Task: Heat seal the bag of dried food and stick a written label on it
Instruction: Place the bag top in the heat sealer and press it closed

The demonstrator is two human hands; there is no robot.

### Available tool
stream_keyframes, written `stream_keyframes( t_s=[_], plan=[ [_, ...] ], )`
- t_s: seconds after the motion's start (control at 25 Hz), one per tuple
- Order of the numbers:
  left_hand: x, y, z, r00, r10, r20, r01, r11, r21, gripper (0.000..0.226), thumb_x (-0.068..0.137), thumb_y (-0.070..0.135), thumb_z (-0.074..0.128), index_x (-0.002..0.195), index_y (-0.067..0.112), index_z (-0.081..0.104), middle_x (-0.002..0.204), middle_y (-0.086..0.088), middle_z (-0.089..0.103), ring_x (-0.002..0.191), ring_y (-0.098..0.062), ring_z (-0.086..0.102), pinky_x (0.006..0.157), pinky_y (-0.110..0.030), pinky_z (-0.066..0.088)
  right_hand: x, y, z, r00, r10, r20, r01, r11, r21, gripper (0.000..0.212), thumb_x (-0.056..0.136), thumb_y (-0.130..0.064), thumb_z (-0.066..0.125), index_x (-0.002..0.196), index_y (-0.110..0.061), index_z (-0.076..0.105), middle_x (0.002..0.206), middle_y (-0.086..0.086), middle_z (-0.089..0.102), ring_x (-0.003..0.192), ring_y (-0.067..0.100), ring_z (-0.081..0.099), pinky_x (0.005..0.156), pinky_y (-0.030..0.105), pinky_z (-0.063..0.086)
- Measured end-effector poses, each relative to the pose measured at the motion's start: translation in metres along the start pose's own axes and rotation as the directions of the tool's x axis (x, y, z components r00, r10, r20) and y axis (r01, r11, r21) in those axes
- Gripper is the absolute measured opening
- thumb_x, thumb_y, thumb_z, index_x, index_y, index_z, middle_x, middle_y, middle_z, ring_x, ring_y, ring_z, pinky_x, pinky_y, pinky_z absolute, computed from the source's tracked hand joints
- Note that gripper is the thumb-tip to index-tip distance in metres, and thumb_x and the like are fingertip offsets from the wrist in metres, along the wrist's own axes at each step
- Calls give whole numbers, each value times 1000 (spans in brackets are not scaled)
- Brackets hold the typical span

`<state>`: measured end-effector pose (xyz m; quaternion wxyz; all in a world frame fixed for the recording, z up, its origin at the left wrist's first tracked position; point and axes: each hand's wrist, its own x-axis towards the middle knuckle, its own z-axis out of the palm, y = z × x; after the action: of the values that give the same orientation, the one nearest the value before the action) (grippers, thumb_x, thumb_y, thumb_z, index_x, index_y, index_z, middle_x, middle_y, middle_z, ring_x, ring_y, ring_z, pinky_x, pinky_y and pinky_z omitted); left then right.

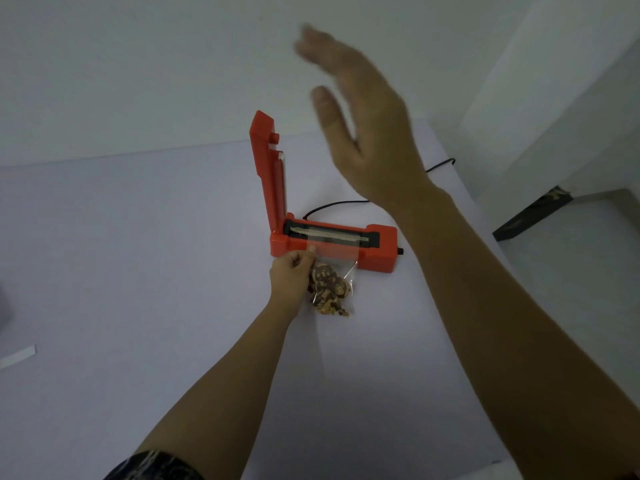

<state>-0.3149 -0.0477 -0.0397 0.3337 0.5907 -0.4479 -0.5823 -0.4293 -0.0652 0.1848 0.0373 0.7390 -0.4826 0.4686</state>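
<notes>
closest in, way over at the left edge of the counter point(138, 306), there's one little white paper strip point(19, 355). it's probably the label, and it's lying well apart from everything else. can't tell if anything's written on it, and i see no pen.

further in, the left hand point(292, 275) has its fingers curled, pinching the left edge of the one clear bag point(334, 258). the dried food point(329, 289) sits bunched in the bag's near end on the counter. the bag's far end is laid across the heating strip of the one orange sealer point(379, 258). its lid point(270, 174) stands straight up, so i'd say nothing's sealed yet.

the right hand point(363, 133) hangs in the air above the sealer, fingers spread and holding nothing, bit blurry. one black cable point(332, 203) runs off behind.

so the bag's in place, and pressing the lid down plus the whole label bit is left to do.
</notes>
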Motion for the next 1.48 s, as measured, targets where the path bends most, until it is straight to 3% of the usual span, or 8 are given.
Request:
stream_keyframes(
  t_s=[0.12,0.24,0.36,0.48,0.72,0.88,1.04,1.48],
  plan=[
    [4,3,0,1000,9,2,-9,1000,3,29,90,27,57,74,4,64,70,-5,62,72,-19,60,75,-36,55,8,0,9,894,-104,435,184,972,-145,43,98,-28,30,138,-15,37,149,6,35,141,21,25,113,42,15],
    [5,3,1,1000,7,4,-7,1000,4,30,90,27,57,76,2,65,71,-5,62,73,-19,61,75,-35,55,2,9,15,799,-89,595,286,926,-246,48,97,-37,24,138,-17,39,149,0,35,141,16,22,114,41,13],
    [4,0,2,1000,8,9,-9,1000,10,32,90,29,57,75,1,64,69,-4,61,71,-18,60,75,-36,54,-6,12,16,818,-98,567,298,915,-273,46,95,-38,29,130,-15,50,142,3,46,134,17,37,112,42,20],
    [4,0,0,1000,10,11,-10,1000,15,30,90,29,57,71,6,63,69,-4,62,72,-19,60,76,-38,55,-11,14,15,879,-139,456,300,904,-303,36,94,-34,39,115,-13,59,114,10,60,103,24,57,98,38,36],
    [4,0,-2,1000,-5,13,4,1000,31,31,89,32,57,68,10,64,75,-11,67,81,-27,66,80,-43,57,-51,45,8,922,108,373,149,788,-598,30,92,-26,37,93,-8,62,93,13,56,85,31,52,67,38,37],
    [9,-3,0,1000,-13,10,13,999,49,35,89,32,59,75,1,65,86,-23,69,82,-33,67,79,-49,56,-113,75,9,875,351,333,-99,803,-588,41,95,-32,29,115,-11,59,117,11,61,109,30,55,88,42,42],
    [7,-1,-1,1000,-8,8,8,999,47,36,89,32,58,82,-2,66,88,-23,70,85,-37,67,78,-48,57,-147,92,13,748,553,367,-265,756,-598,58,94,-40,14,135,-10,42,143,11,44,135,26,34,110,46,25],
    [5,2,1,999,0,38,0,1000,-5,39,89,33,59,70,-2,60,65,-11,58,63,-23,55,63,-37,51,-175,107,24,672,644,366,-395,730,-558,54,94,-37,17,138,-13,36,147,6,39,139,22,27,114,45,17]
  ],
)
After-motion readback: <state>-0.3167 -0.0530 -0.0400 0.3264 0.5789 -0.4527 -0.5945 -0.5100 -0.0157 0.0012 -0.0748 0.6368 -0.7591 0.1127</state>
